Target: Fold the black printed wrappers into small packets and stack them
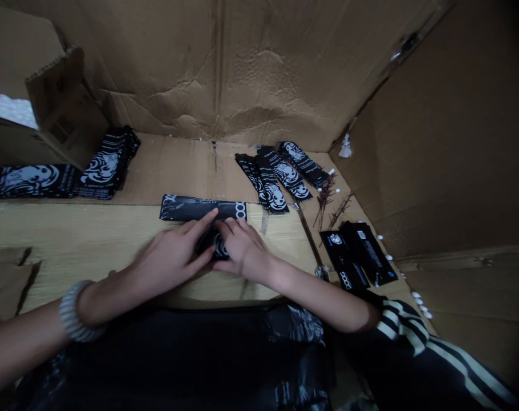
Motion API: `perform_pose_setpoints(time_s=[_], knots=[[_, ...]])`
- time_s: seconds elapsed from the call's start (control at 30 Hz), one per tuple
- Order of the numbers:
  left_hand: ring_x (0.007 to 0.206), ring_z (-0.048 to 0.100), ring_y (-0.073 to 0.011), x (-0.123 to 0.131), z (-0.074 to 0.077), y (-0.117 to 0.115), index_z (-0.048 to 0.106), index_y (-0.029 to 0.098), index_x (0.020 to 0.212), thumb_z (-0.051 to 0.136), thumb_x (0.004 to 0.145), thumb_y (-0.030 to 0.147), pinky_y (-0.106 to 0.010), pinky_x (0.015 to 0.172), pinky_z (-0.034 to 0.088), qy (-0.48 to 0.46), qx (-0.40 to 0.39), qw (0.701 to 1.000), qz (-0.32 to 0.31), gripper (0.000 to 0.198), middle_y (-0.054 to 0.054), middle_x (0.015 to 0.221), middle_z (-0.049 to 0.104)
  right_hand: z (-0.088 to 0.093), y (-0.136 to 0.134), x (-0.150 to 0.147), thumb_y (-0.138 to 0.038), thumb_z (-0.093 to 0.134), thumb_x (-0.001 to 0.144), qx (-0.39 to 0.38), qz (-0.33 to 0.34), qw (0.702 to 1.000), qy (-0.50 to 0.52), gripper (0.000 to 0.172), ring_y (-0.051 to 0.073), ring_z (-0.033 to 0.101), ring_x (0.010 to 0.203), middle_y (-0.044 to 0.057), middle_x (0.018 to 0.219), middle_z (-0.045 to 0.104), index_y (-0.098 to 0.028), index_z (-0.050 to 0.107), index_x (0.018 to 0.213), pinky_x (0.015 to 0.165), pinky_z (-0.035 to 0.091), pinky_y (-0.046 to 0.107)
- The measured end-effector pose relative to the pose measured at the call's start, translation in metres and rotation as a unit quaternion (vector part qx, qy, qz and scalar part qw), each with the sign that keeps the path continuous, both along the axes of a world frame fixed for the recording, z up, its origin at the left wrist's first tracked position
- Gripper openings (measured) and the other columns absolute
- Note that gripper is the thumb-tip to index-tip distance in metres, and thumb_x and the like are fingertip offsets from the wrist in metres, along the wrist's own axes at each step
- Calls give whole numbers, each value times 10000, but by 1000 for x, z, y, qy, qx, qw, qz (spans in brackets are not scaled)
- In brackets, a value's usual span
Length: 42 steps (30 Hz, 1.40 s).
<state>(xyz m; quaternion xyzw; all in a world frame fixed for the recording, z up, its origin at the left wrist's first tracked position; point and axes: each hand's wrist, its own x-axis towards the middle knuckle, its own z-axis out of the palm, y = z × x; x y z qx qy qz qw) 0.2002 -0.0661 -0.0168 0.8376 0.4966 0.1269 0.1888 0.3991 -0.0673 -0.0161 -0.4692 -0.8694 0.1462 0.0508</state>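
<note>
A small black packet (220, 245) with a pale printed design lies between my two hands, low over the work surface. My left hand (174, 249) grips its left side, thumb at the near edge and index finger stretched along the far side. From the right, my right hand (245, 251) pinches the same packet with bent fingers and thumb. Part of the packet is hidden by the fingers. Just beyond my hands, a flat black sleeve (195, 209) with white rings at its right end lies crosswise.
Black printed packets (280, 177) lie fanned out at the back right, near thin brown twig-like pieces (325, 200). More black packets (370, 254) sit at the right. Stacked packets (105, 162) rest beside an open carton (67, 97) at the left. Tall cardboard walls (263, 68) stand behind and right.
</note>
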Motion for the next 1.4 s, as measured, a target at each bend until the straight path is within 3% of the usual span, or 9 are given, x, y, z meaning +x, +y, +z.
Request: perform_pose_setpoints(time_s=[0.13,0.3,0.47,0.67,0.83,0.93,1.17,1.33,1.4], knots=[[835,722,-323,1,-3,0,327,170,1680,408,1009,450,-388,650,502,118,71,990,-42,732,-183,1210,699,7,-6,24,-512,881,812,-8,-12,999,48,956,389,585,1296,245,1413,627,-19,477,1523,1137,490,547],[1195,621,-416,14,-1,5,304,109,1677,662,921,495,-444,853,526,174,115,972,-109,921,-239,1440,609,10,-16,48,-459,927,759,-42,-70,996,44,960,418,609,1272,232,1384,659,-77,497,1528,1081,510,598],[1129,616,-392,32,6,10,595,106,1443,702,864,718,-459,872,489,211,96,968,-94,849,-195,1277,681,2,-20,48,-316,913,784,-60,-78,993,65,891,388,610,1303,236,1414,658,-79,485,1528,1097,504,566],[1035,621,-370,40,7,12,685,127,1145,665,791,859,-451,809,445,243,103,963,-62,814,-162,1098,686,7,-21,41,-548,937,725,-69,-84,991,75,1101,418,587,1356,238,1448,641,-97,424,1589,1128,477,588],[1026,602,-366,22,3,19,690,142,1199,696,697,910,-452,803,429,216,148,960,-103,918,-152,1155,695,10,-19,40,-600,884,776,-54,-87,992,69,1037,402,577,1382,232,1467,639,-86,462,1571,1150,464,564],[1053,598,-362,7,3,28,685,156,1289,814,659,812,-446,840,436,196,148,958,-146,918,-138,1229,700,10,-18,38,-565,900,773,-39,-81,995,45,1002,396,587,1369,220,1474,641,-123,481,1569,1132,478,567],[1045,663,-338,0,4,39,737,203,1176,863,730,592,-424,882,471,170,71,970,-156,605,-108,1130,758,10,-14,35,-384,858,848,-17,-38,999,3,836,383,613,1321,197,1440,683,-142,506,1567,1110,490,557],[1102,690,-362,-2,0,39,709,238,1277,859,687,655,-437,901,502,138,59,976,-156,738,-122,1240,759,13,-18,32,-620,921,708,-33,-18,999,-23,1205,424,563,1394,251,1538,594,-83,384,1643,1169,439,580],[1120,694,-352,-3,-1,40,727,261,1250,837,717,659,-430,918,506,134,67,975,-163,675,-113,1270,755,14,-19,30,-650,901,720,-34,-23,999,-25,1219,428,563,1398,260,1543,588,-72,367,1651,1164,444,574]])
